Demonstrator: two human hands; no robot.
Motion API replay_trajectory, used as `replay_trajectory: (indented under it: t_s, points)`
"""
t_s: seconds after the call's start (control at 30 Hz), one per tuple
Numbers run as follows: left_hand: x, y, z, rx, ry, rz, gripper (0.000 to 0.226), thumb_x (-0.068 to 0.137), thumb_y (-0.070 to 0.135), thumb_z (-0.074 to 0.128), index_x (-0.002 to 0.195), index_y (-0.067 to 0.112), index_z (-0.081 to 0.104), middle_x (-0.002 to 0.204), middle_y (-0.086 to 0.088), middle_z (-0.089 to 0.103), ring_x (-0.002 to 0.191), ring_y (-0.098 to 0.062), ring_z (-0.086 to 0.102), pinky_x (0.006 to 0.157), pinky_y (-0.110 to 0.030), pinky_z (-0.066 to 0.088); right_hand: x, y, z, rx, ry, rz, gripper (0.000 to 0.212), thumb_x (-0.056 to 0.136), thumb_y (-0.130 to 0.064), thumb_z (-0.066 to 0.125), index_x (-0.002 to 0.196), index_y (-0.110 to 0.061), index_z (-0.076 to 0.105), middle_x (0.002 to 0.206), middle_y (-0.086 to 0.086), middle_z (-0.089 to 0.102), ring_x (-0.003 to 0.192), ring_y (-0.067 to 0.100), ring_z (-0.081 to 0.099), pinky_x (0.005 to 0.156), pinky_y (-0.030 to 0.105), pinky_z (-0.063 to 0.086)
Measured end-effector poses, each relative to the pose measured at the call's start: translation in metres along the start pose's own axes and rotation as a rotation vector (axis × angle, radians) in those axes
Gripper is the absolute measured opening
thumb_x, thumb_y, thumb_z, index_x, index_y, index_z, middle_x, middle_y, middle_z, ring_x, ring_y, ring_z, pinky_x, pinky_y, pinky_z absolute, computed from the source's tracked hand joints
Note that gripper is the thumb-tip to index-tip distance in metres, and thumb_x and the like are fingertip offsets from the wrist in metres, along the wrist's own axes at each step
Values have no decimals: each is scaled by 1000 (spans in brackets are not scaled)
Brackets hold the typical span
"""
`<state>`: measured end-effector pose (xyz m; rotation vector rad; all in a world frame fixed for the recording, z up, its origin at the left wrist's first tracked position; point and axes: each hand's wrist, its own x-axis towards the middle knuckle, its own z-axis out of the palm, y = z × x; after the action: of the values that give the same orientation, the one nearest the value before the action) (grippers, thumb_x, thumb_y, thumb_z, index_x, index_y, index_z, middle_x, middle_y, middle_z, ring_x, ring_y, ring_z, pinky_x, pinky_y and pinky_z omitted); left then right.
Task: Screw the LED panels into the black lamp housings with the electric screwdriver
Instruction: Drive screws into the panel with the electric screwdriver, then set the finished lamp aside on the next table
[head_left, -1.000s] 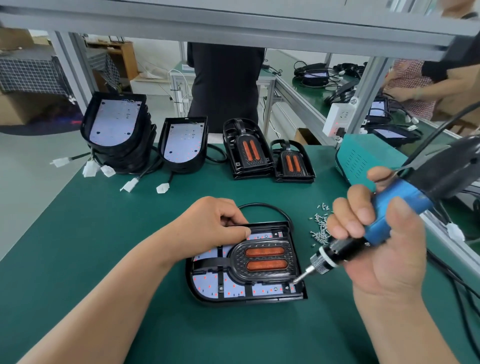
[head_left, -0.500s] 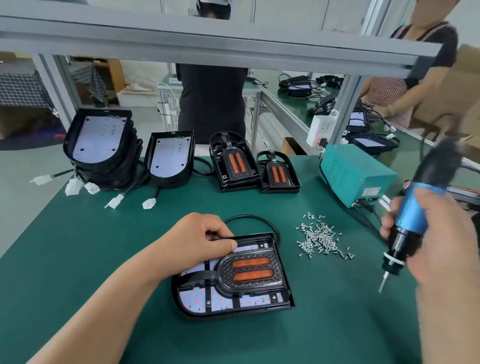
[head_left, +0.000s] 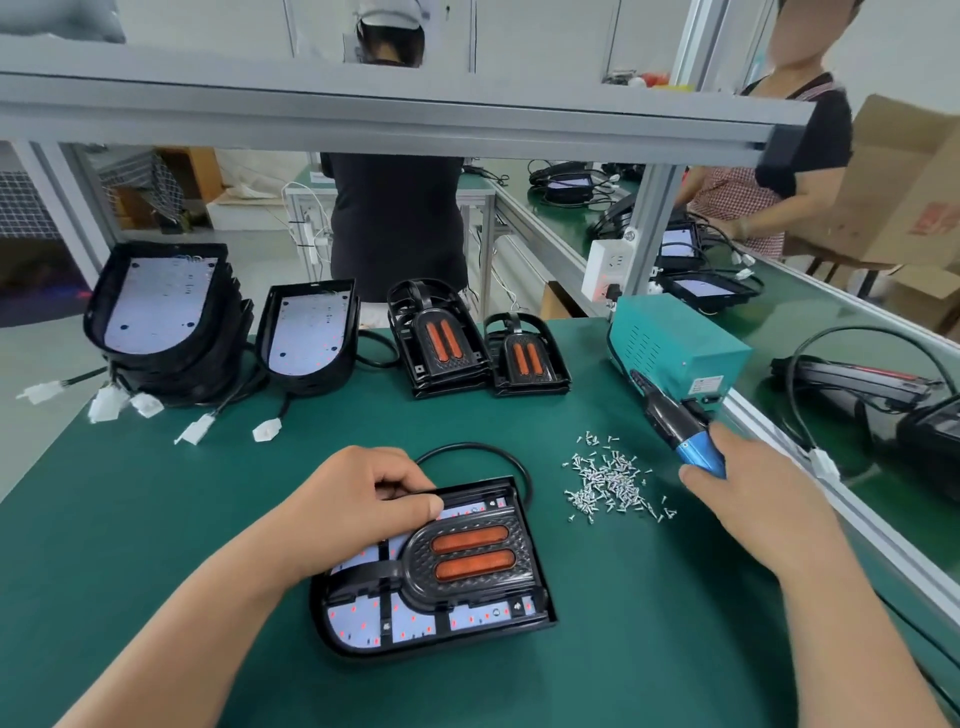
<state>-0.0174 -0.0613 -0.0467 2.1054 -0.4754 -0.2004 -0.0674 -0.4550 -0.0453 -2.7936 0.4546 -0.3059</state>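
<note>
Now left hand (head_left: 358, 504) grips housing (head_left: 441, 644), right hand (head_left: 753, 493) grips screwdriver (head_left: 675, 426).

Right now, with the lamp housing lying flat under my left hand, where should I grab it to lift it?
Probably the square right end of the lamp housing, from the right: that wall is straight and free. The near-left end is rounded, and the cable loops at the far side where your left hand holds the rim. Your right hand grips the electric screwdriver.

No text can be read. The white label (head_left: 707, 385) on the teal power box (head_left: 670, 343) is too small, and the red print (head_left: 932, 224) on the cardboard box (head_left: 891, 166) is blurred
</note>
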Motion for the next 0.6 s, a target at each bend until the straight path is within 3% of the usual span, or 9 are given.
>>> replay_trajectory:
  t_s: [0.2,0.37,0.5,0.6]
  points:
    - [0,0,0,13,19,-3,9,88,29,85,80,30,81,87,6,72,73,-2,65,72,-12,50,3,-1,3,-72,-21,24,26,99,-42,66,104,-24,49,86,1,52,77,22,56,58,35,39]
    - [-1,-3,-3,22,48,-9,6,85,37,87,86,35,81,86,7,71,73,-9,66,74,-19,52,3,-4,5,-61,-19,50,28,96,-45,71,101,-24,54,85,-1,55,76,18,56,60,35,44]
    - [-2,-6,-11,58,21,-47,50,65,71,81,105,42,77,71,13,51,57,-2,44,57,-14,38,2,-4,6,-31,-22,90,35,94,-49,71,117,-25,60,91,-2,59,80,20,59,66,37,49]
    - [-3,-5,-18,78,25,-72,64,64,85,70,110,41,75,73,8,52,64,-4,49,65,-27,46,-2,-4,7,6,27,118,48,95,-54,68,133,-26,63,103,0,61,91,25,59,71,38,48]
